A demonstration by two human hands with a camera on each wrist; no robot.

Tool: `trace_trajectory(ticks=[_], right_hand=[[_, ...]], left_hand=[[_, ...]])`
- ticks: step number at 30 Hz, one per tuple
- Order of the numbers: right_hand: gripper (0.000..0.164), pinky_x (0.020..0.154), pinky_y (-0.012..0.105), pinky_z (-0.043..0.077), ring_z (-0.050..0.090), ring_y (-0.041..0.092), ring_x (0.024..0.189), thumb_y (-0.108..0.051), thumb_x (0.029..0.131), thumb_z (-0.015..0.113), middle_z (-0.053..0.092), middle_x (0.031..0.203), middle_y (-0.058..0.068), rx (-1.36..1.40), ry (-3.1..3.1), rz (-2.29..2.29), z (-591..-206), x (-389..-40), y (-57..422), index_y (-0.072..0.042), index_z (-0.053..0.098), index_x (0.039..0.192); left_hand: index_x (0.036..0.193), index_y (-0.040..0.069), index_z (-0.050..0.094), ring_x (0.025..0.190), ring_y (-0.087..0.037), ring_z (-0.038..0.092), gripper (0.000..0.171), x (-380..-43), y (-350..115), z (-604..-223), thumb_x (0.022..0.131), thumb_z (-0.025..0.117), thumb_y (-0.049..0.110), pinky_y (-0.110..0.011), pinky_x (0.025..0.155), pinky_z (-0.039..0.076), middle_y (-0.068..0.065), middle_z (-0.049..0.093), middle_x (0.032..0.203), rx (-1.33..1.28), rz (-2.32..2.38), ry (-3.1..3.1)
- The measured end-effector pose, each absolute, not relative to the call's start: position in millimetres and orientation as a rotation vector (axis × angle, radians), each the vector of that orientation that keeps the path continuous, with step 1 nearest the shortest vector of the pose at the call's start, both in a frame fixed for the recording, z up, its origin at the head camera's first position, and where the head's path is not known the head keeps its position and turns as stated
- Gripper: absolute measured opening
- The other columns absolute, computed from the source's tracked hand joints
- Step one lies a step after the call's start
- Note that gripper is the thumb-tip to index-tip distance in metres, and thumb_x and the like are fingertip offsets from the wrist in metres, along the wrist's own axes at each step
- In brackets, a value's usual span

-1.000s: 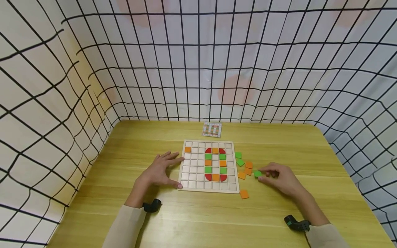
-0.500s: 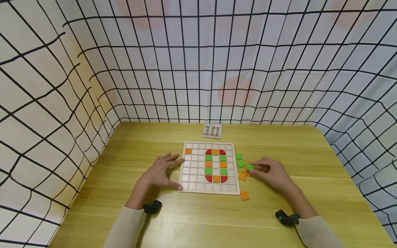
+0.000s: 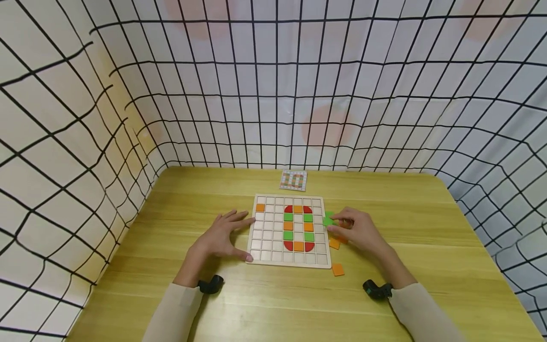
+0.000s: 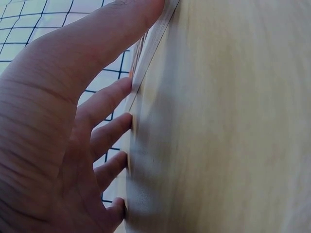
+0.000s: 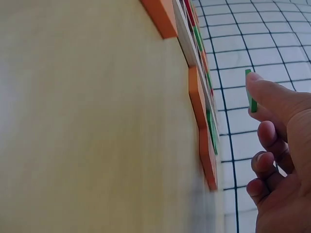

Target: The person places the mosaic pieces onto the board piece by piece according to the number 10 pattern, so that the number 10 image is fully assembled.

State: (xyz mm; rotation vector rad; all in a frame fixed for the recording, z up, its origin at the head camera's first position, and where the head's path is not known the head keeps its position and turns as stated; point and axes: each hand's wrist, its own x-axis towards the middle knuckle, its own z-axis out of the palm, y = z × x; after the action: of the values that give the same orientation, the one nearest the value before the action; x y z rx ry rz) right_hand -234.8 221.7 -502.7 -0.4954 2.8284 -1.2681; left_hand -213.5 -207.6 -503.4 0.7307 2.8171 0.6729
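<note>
A square wooden grid board [image 3: 266,233] lies on the table. Red, green and orange tiles form a ring on its right half, and a lone orange tile [image 3: 260,207] sits in its upper left. My left hand [image 3: 219,239] rests with spread fingers at the board's left edge, thumb and a fingertip touching the rim. Thumb and index finger of my right hand [image 3: 358,231] pinch a green square tile [image 5: 251,92], held above the table by the board's right edge. It partly overlaps other green tiles in the head view.
Loose orange tiles [image 3: 334,243] lie right of the board, some hidden under my right hand. Another orange tile [image 3: 338,270] is near the lower right corner. A small pattern card [image 3: 293,180] lies behind the board. Black netting [image 3: 273,109] surrounds the wooden table [image 3: 273,304].
My right hand has lifted the green tile from the table and carried it left and away from me, to the board's right edge. My left hand has stayed in place.
</note>
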Motion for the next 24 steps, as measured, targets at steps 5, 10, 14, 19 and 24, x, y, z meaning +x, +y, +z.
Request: trace_trajectory(ticks=[5, 10, 14, 19, 24], right_hand=[[0.029, 0.064, 0.027, 0.037, 0.046, 0.019, 0.077, -0.033, 0.088, 0.084, 0.057, 0.084, -0.001, -0.522, 2.818, -1.277, -499, -245, 201, -0.017, 0.080, 0.112], [0.031, 0.063, 0.028, 0.036, 0.047, 0.020, 0.076, -0.034, 0.087, 0.084, 0.057, 0.082, -0.001, -0.557, 2.808, -1.293, -493, -252, 175, -0.018, 0.081, 0.114], [0.031, 0.064, 0.028, 0.036, 0.047, 0.019, 0.078, -0.034, 0.088, 0.084, 0.058, 0.083, -0.002, -0.595, 2.800, -1.292, -490, -257, 155, -0.018, 0.081, 0.114], [0.031, 0.066, 0.028, 0.039, 0.049, 0.019, 0.081, -0.034, 0.088, 0.083, 0.061, 0.088, 0.000, -0.626, 2.777, -1.294, -488, -263, 133, -0.019, 0.080, 0.115], [0.029, 0.064, 0.028, 0.040, 0.048, 0.018, 0.076, -0.033, 0.089, 0.083, 0.062, 0.087, 0.000, -0.658, 2.744, -1.308, -487, -270, 116, -0.018, 0.080, 0.115]], left_hand=[[0.156, 0.029, 0.048, 0.158, -0.042, 0.020, 0.109, -213, -207, -502, 0.063, 0.087, 0.071, -0.073, 0.123, 0.012, -0.007, 0.033, 0.169, 0.731, 0.672, 2.821], [0.156, 0.029, 0.047, 0.158, -0.042, 0.020, 0.109, -213, -207, -502, 0.063, 0.087, 0.071, -0.073, 0.123, 0.011, -0.007, 0.033, 0.169, 0.723, 0.671, 2.818], [0.156, 0.030, 0.046, 0.158, -0.042, 0.019, 0.110, -213, -208, -503, 0.063, 0.086, 0.072, -0.073, 0.123, 0.011, -0.007, 0.032, 0.169, 0.719, 0.665, 2.815], [0.157, 0.031, 0.046, 0.159, -0.041, 0.019, 0.110, -214, -208, -504, 0.063, 0.086, 0.073, -0.072, 0.124, 0.010, -0.005, 0.032, 0.169, 0.711, 0.659, 2.818], [0.156, 0.031, 0.046, 0.159, -0.041, 0.019, 0.110, -214, -208, -503, 0.063, 0.086, 0.073, -0.072, 0.124, 0.010, -0.005, 0.032, 0.169, 0.708, 0.658, 2.815]])
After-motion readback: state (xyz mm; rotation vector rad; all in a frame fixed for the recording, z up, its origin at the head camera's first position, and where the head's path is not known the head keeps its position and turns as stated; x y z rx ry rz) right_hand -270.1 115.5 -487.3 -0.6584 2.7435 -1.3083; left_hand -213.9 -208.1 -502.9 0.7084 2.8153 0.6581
